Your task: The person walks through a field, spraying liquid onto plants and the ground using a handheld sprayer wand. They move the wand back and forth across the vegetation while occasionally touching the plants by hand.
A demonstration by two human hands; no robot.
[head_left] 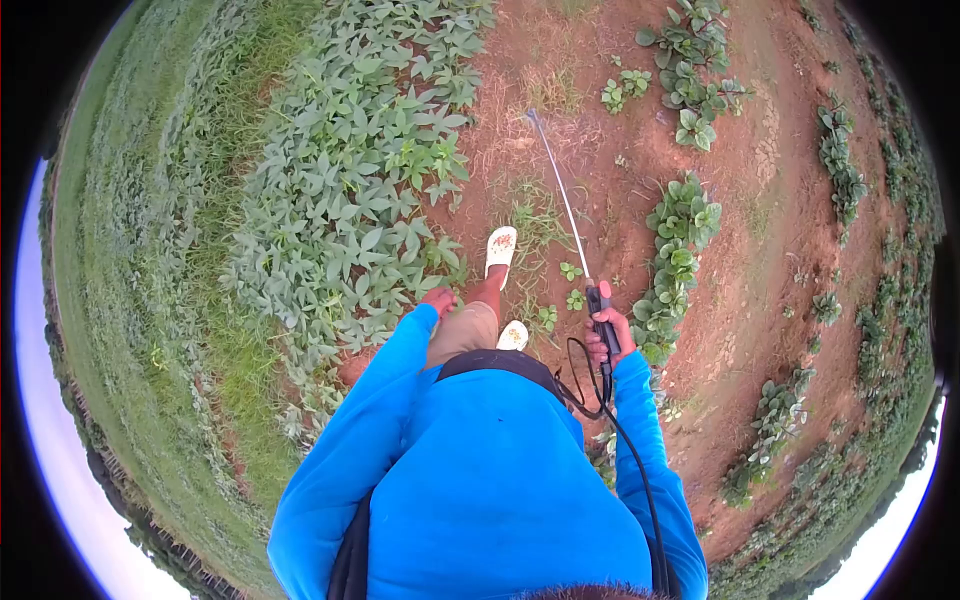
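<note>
My right hand (610, 338) is closed around the black handle of a sprayer wand (563, 190). A red part shows at the top of the handle, and a black hose (630, 440) runs from it back along my right forearm. The thin metal lance points forward over the soil, its tip (531, 113) angled slightly left. My left hand (438, 299) hangs beside my left thigh, near the leafy plants. Its fingers are loosely bent and partly hidden, with no object visible in them.
Dense leafy plants (340, 180) grow along my left, with grass beyond. To my right runs a row of low round-leaved plants (680, 240), and more rows follow farther right. Reddish bare soil with dry grass (540, 85) lies ahead. My feet wear white clogs (501, 245).
</note>
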